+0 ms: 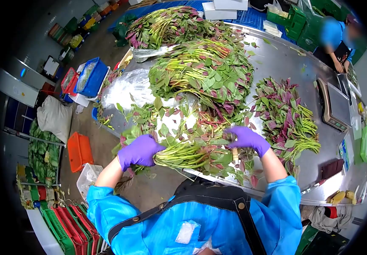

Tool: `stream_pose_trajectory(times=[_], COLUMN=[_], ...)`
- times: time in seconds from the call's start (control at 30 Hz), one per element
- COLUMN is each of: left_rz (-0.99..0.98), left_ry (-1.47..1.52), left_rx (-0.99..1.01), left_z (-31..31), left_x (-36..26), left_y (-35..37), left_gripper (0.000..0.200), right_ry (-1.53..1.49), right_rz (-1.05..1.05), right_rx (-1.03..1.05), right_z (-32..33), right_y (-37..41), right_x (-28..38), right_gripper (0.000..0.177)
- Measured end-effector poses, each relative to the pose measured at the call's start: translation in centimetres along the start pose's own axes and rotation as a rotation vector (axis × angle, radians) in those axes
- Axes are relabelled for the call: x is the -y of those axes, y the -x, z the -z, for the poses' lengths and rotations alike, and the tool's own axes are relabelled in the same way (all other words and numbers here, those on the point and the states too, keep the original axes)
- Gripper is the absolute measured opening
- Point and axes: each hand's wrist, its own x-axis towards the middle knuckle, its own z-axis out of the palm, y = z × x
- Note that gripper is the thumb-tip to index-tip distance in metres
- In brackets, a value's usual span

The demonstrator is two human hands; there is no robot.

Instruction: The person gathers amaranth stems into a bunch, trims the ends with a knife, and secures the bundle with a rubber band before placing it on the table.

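My left hand (140, 151), in a purple glove, is closed on a bunch of leafy greens (181, 156) at the table's front edge, stems pointing right. My right hand (248, 140), also purple-gloved, is wrapped round a small tool with a light wooden handle (235, 155); its blade cannot be made out among the leaves. Just beyond my hands, loose leaves and reddish stems are scattered. Behind them rises a large heap of red-green leafy stems (200, 72), with another pile (166, 26) farther back. To the right lies a separate bunch (283, 119).
A scale (334, 106) stands on the metal table (272, 59) at the right, near a dark red object (332, 169). Clear plastic bags (128, 89) lie at left. Another person (334, 38) works at the far right corner. Crates (79, 151) stand on the floor at left.
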Motion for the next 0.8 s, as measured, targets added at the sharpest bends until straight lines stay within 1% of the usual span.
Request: stream_pose_trajectory(times=[0.03, 0.1, 0.17, 0.2, 0.23, 0.27, 0.3, 0.37, 0.4, 0.43, 0.47, 0.5, 0.53, 0.57, 0.6, 0.63, 0.7, 0.73, 0.77, 0.8], left_rz=[-0.002, -0.084, -0.090, -0.144, -0.196, -0.186, -0.180, -0.119, -0.070, -0.044, -0.084, -0.127, -0.128, -0.132, -0.136, -0.071, 0.188, 0.380, 0.571, 0.777], left_ry=[-0.003, -0.145, -0.141, -0.082, -0.021, -0.010, -0.003, 0.282, 0.323, 0.373, 0.406, 0.435, 0.436, 0.324, 0.210, 0.196, 0.096, 0.009, -0.084, -0.027], left_rx=[-0.003, 0.012, 0.044, 0.027, 0.010, 0.059, 0.059, 0.160, 0.209, 0.212, 0.220, 0.224, 0.219, 0.186, 0.150, 0.011, -0.558, -0.769, -0.975, -0.715], left_z=[0.6, 1.9, 3.2, 3.5, 3.7, 4.0, 4.1, 3.8, 2.9, 2.2, 1.2, 1.1, 1.1, 1.1, 1.3, 1.9, 1.8, -1.0, -5.2, -8.6], left_x=[-0.4, -1.2, -2.0, -2.0, -1.9, -1.5, -1.0, 0.4, 1.4, 2.0, 3.0, 3.4, 3.7, 4.0, 4.1, 4.1, 3.8, 5.4, 7.4, 7.3], left_y=[-0.6, -1.7, -2.4, -2.6, -2.8, -2.9, -2.8, -2.7, -2.8, -2.9, -3.3, -3.8, -4.1, -4.7, -5.1, -4.9, -4.4, -4.0, -4.0, -4.0], left_gripper=[0.039, 0.030, 0.027, 0.025, 0.024, 0.029, 0.029, 0.038, 0.045, 0.046, 0.049, 0.052, 0.052, 0.056, 0.060, 0.069, 0.073, 0.076, 0.078, 0.078], right_ry=[-0.078, -0.421, -0.823, -0.825, -1.158, -1.464, -1.343, -1.631, -1.724, -1.814, -1.647, -1.642, -1.645, -1.646, -1.512, -1.316, -1.421, -1.396, -1.391, -1.409], right_rz=[0.158, 0.403, 0.609, 0.607, 0.355, 0.073, -0.073, -0.097, 0.090, 0.283, 0.360, 0.357, 0.320, 0.282, 0.124, 0.175, 0.220, 0.220, 0.220, 0.196], right_rx=[-0.189, -0.184, 0.052, 0.049, 0.331, 0.622, 0.681, 0.640, 0.780, 0.916, 0.925, 0.928, 0.891, 0.852, 0.732, 0.561, 0.305, 0.219, 0.222, 0.197], right_z=[1.3, 3.0, 1.4, 0.2, -1.6, -3.4, -4.8, -5.8, -7.0, -8.2, -9.1, -9.1, -9.3, -9.1, -8.1, -8.3, -6.8, -5.5, -5.7, -6.2], right_y=[-0.9, -3.3, -6.3, -6.5, -6.1, -5.9, -5.7, -2.2, -1.7, -1.8, -2.5, -2.3, -1.7, -1.2, -0.7, -1.0, -0.2, 0.4, 0.2, -0.1], right_x=[2.4, 7.3, 8.8, 8.9, 9.1, 9.0, 7.7, 7.4, 6.3, 5.4, 4.6, 4.8, 5.0, 5.3, 6.2, 6.6, 8.4, 9.3, 8.8, 8.0], right_gripper=[0.071, 0.075, 0.068, 0.068, 0.066, 0.066, 0.070, 0.069, 0.066, 0.064, 0.060, 0.060, 0.061, 0.062, 0.063, 0.059, 0.055, 0.053, 0.053, 0.053])
